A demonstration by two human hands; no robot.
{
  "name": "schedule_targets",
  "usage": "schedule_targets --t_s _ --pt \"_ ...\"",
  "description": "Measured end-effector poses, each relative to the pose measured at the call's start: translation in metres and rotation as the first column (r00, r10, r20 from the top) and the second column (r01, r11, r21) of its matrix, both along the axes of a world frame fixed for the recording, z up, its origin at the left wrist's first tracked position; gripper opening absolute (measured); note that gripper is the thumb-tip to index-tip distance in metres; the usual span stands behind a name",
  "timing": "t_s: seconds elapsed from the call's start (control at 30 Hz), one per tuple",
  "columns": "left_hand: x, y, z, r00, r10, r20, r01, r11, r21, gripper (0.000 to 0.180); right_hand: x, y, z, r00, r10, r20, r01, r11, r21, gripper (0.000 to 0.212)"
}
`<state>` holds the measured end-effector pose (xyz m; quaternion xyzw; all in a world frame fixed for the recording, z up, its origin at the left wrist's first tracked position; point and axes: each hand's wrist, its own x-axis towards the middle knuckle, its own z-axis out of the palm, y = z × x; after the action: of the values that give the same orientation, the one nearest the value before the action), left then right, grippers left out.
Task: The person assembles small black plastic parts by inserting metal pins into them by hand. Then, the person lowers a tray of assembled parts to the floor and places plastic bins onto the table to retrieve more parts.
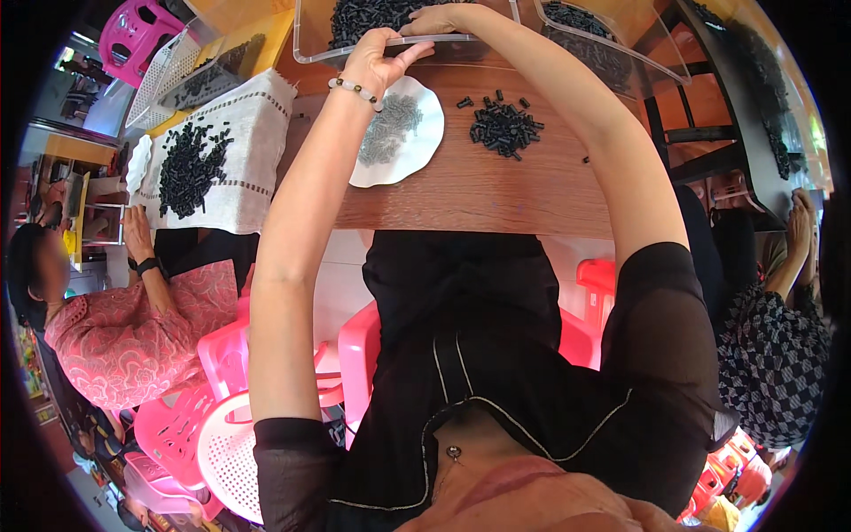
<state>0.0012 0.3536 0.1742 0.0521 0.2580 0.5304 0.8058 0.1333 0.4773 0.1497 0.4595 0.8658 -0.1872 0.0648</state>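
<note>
At the far edge of the wooden table, my left hand (379, 62) is closed on the near rim of a clear plastic bin (321, 56), its thumb along the outside. My right hand (439, 18) reaches over that rim into the bin, fingers curled down at a heap of small black cylindrical pieces (363, 19); whatever is in its fingertips is hidden. Below my left hand lies a white wavy-edged plate (427, 146) with many small greyish translucent pieces (390, 129). A loose pile of the black pieces (503, 129) lies on the table to the plate's right.
A second clear bin (612, 66) of black pieces stands at the far right. On the left, a striped white cloth (253, 160) bears another black pile (191, 168), beside a seated person (142, 328). Another person (771, 355) sits at right. Pink plastic chairs (359, 355) surround me.
</note>
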Motion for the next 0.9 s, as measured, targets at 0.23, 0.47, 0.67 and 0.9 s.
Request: schedule_targets --t_s 0.23,0.47,0.67,0.9 --pt "-0.06 -0.009 -0.03 0.99 0.132 0.041 -0.128 0.987 -0.094 0.027 -0.053 -0.029 -0.002 0.953 -0.223 -0.206 0.259 0.952 0.164 0.055" --pt "-0.047 -0.003 -0.024 0.995 0.095 0.032 -0.092 0.991 -0.1 0.029 -0.024 -0.043 0.03 0.873 -0.296 -0.388 0.354 0.931 0.086 0.06" --pt "-0.052 -0.013 -0.011 0.991 0.134 -0.018 -0.135 0.978 -0.158 0.032 -0.022 -0.079 0.068 0.626 -0.502 -0.598 0.459 0.856 -0.238 0.043" --pt "-0.032 -0.005 -0.007 0.992 0.102 -0.068 -0.109 0.988 -0.112 0.035 0.009 -0.092 0.1 0.545 -0.407 -0.733 0.279 0.912 -0.3 0.035"
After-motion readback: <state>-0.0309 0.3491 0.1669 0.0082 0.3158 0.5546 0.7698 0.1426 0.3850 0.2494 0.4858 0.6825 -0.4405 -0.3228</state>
